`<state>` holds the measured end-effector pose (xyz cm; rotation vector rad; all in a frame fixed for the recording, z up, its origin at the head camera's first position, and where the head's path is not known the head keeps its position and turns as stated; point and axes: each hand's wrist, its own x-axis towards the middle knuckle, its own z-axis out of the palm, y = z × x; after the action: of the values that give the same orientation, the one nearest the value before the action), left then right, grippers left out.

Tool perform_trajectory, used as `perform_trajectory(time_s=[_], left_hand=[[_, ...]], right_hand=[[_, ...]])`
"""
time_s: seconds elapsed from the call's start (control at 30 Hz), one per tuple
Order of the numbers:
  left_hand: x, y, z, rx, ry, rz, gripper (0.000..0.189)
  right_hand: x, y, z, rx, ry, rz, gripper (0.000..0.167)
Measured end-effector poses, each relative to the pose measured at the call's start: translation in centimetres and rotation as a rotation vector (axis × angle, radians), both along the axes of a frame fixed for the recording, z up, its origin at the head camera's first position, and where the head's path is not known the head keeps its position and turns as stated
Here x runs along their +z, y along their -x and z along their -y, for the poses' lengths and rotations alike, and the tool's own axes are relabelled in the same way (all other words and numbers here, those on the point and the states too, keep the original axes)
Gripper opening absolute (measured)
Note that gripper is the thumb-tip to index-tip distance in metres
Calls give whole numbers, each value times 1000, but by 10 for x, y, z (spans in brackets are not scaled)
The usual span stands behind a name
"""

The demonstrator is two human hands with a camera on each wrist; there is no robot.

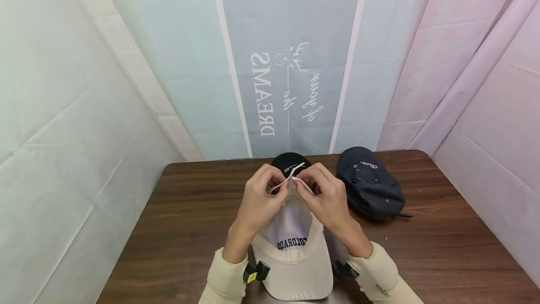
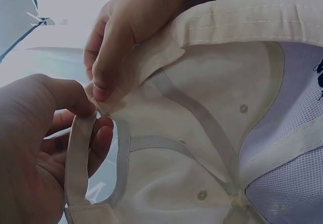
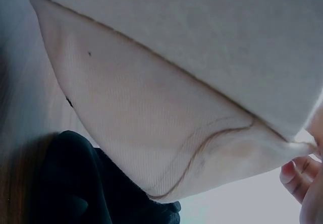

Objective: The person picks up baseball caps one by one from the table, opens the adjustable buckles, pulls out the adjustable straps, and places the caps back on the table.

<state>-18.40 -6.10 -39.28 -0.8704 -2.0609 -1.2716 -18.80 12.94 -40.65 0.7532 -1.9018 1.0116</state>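
Note:
A cream cap (image 1: 297, 283) with COLORADO lettering is held inside-up at the table's front, brim toward me, its lining showing. My left hand (image 1: 258, 201) pinches one end of the back strap (image 2: 79, 156) between thumb and fingers. The right hand (image 1: 328, 198) grips the cap's other back edge, thumb on top. Both sets of fingertips meet at the strap's joint, and a loose strap end (image 1: 297, 169) sticks up above them. Fingers hide the joint itself. In the right wrist view, the cap's outer side (image 3: 131, 103) fills most of the picture.
A navy cap (image 1: 367, 184) lies to the right of my right hand, its strap end pointing right. Behind my hands sits a black cap (image 1: 291, 158), partly covered by them. Fabric walls surround the brown wooden table (image 1: 185, 229) at the back and sides.

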Motion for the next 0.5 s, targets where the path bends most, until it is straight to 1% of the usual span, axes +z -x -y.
perform_trajectory(time_s=[0.13,0.23,0.5], left_hand=[[0,1,1,8,10,-21,18],[0,2,3,5,12,-24,19],[0,1,2,-6,-1,0,18]], right_hand=[[1,2,-1,-13,25,-28,17],[2,2,-1,-20,32,-29,18],[2,2,0,-12,43,-27,20]])
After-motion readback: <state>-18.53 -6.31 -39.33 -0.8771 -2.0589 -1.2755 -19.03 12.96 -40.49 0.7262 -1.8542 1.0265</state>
